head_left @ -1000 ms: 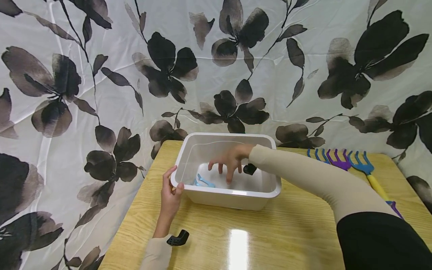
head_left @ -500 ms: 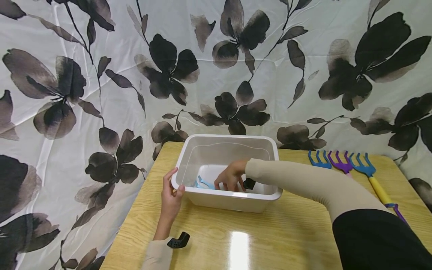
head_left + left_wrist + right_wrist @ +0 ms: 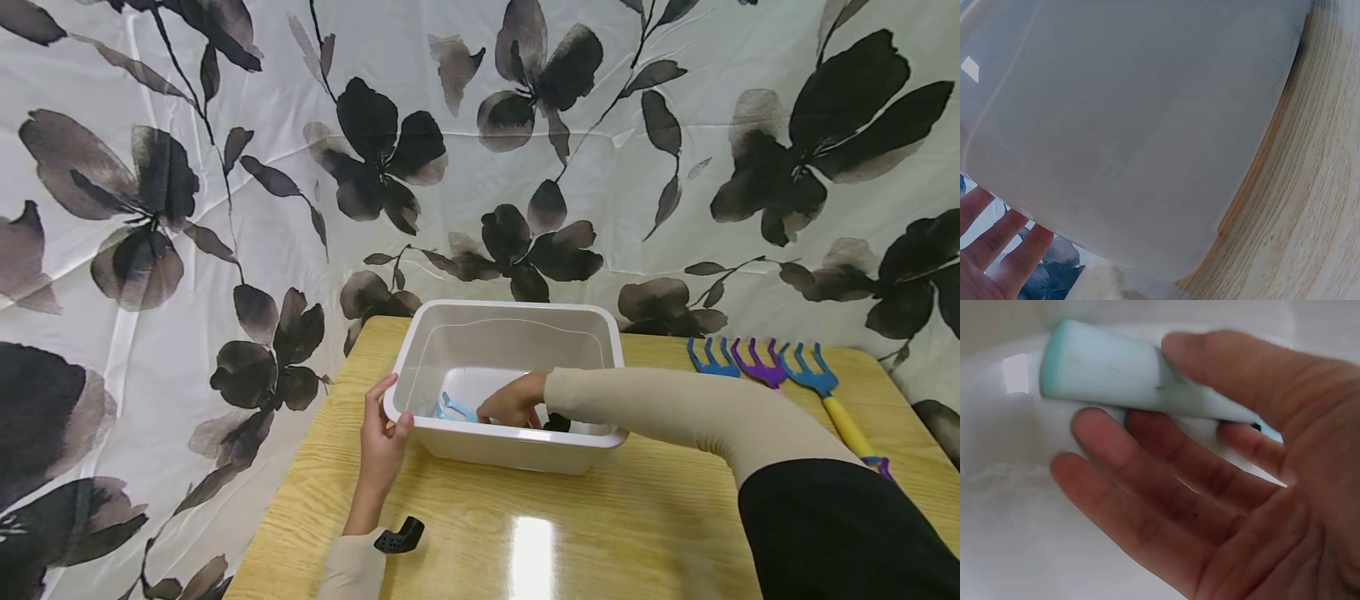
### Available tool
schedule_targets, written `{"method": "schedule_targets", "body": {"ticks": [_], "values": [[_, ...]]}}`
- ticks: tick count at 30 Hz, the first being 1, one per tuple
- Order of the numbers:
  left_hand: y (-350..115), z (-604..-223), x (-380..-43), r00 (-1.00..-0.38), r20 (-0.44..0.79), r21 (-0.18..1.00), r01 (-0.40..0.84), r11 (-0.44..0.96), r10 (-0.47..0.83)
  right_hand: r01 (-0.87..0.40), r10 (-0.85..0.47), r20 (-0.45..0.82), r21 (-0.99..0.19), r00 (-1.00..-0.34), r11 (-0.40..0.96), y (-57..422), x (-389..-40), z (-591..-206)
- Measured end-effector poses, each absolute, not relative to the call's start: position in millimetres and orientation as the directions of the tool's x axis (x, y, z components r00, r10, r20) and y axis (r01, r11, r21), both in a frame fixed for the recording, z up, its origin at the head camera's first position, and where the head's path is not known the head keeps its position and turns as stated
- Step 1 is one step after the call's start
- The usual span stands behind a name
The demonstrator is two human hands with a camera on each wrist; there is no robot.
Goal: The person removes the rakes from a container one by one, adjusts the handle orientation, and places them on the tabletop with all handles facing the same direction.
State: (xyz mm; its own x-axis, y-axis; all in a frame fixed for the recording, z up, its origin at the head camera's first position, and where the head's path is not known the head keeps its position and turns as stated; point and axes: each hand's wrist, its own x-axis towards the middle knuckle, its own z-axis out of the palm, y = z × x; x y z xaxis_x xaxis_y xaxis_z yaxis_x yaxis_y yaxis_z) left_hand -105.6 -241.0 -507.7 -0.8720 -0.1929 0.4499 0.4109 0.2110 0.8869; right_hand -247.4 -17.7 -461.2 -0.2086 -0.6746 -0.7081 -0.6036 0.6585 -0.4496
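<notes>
A white plastic tub [image 3: 517, 450] stands on the wooden table. My left hand [image 3: 382, 446] grips its left front corner, thumb at the front rim; in the left wrist view several fingers [image 3: 1022, 253] lie along the tub's wall. Inside the tub, my right hand [image 3: 513, 404] reaches low, partly hidden by the front wall. The right wrist view has the right hand [image 3: 1210, 456] pinching a pale blue tapered handle [image 3: 1104, 365] with a teal end, thumb on one side and fingers at the other. A light blue forked piece [image 3: 457, 408] shows left of the hand.
At the table's back right lie a blue hand rake [image 3: 712, 360], a purple hand rake [image 3: 757, 362] and a blue rake with a yellow handle [image 3: 847, 425]. My right sleeve [image 3: 675, 408] passes over the tub's right rim. A floral cloth [image 3: 660, 200] hangs behind the table.
My right hand, spread open over the tub floor a second ago, has moved down toward the front wall and closed on the pale blue handle. My left hand keeps its hold on the tub.
</notes>
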Motion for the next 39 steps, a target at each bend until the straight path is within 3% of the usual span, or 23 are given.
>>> {"method": "schedule_targets", "body": {"ticks": [11,22,39], "values": [[-240,-504,-107,-0.873,0.454,0.884,0.418,0.209,-0.175,-0.632,-0.673,-0.678,-0.389,-0.296,0.670,-15,-245,-458],[-238,-497,-107,-0.877,0.446,0.888,0.406,0.217,-0.181,-0.614,-0.657,-0.683,-0.379,-0.319,0.692,-11,-251,-444],[-239,-496,-105,-0.879,0.438,0.893,0.399,0.209,-0.189,-0.618,-0.740,-0.611,-0.474,-0.283,0.627,-4,-259,-433]]}}
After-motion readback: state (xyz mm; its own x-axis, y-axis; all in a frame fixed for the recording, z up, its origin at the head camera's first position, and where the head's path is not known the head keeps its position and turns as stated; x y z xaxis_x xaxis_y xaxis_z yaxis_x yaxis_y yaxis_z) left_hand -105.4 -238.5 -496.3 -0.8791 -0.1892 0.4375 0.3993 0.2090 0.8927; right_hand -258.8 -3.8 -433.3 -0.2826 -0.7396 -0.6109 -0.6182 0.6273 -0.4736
